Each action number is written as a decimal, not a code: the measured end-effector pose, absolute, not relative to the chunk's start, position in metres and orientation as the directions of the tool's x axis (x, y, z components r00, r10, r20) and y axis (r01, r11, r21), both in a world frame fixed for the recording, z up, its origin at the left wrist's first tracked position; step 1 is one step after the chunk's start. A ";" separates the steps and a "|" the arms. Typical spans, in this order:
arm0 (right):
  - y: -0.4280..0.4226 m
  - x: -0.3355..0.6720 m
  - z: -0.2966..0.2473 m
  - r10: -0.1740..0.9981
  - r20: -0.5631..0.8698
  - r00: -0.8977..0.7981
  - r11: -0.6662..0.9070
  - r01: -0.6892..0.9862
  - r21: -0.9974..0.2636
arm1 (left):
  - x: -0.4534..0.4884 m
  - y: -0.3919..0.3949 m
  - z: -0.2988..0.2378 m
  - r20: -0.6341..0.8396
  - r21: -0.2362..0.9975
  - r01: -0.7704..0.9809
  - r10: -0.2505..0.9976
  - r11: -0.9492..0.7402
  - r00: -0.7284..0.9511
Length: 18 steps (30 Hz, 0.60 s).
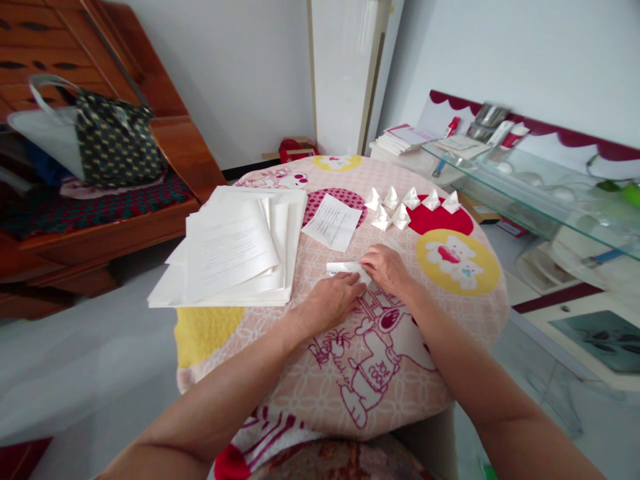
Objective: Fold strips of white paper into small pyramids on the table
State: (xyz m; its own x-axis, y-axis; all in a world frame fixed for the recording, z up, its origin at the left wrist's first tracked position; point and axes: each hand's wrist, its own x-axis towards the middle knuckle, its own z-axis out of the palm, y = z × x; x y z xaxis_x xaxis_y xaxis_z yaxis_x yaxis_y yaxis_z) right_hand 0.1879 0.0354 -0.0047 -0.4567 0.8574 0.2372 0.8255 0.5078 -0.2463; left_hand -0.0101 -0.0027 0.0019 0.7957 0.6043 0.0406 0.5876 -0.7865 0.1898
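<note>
Head cam looks down on a round table [450,313] in a cartoon cloth, with a big paper stack [235,257] hanging over its left edge. Near the middle, left hand [333,300] and right hand [390,267] lie flat, fingers pretty much stretched out, pressing on a small folded paper [343,268] rather than gripping it. A loose sheet [333,222] sits just beyond, little folded shapes [400,203] farther back, and there's bare cloth to the right.

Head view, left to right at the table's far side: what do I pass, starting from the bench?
Bag on the bench → paper stack → printed sheet → folded papers → glass shelf.
</note>
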 end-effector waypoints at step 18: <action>0.020 0.188 -0.005 0.817 0.130 -0.562 0.573 0.816 -0.072 | -0.001 -0.014 0.010 -0.052 0.068 0.686 0.684 -0.725 0.728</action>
State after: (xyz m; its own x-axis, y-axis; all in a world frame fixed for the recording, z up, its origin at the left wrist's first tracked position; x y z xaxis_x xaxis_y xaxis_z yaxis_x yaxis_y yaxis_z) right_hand 0.1883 0.0196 -0.0052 -0.5624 0.8167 0.1296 0.8161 0.5734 -0.0717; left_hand -0.0005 -0.0143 0.0103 0.7280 0.6836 -0.0522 0.6856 -0.7248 0.0680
